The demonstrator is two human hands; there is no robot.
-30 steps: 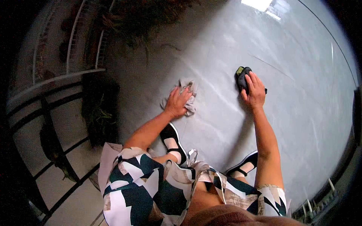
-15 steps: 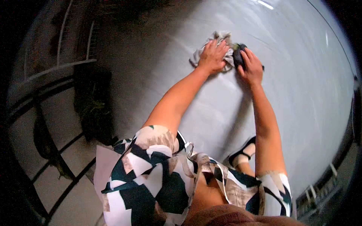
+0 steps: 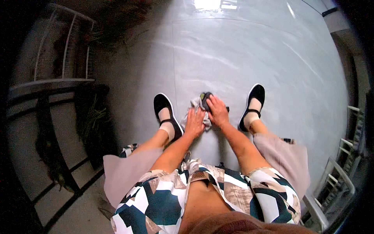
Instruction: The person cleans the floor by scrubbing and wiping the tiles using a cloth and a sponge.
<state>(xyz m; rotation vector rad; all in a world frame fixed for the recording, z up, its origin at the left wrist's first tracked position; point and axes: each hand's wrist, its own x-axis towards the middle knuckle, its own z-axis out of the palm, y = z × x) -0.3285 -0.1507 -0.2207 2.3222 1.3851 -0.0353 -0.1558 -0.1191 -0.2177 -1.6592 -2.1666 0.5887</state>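
A crumpled light grey cloth lies on the shiny grey floor between my two feet. My left hand presses flat on it, fingers spread and pointing forward. Right beside it, my right hand is wrapped over a dark object with a green patch, which touches the cloth's upper edge. What exactly this dark object is, I cannot make out. The two hands are close together, and my right palm hides part of the object.
My black shoes stand on either side of the hands. Dark planters with plants and a white rack are at the left. A white metal frame stands at the lower right.
Both hands have come back toward my body with the cloth and the dark object, and they are now between the feet. The view has shifted, and both shoes show fully.
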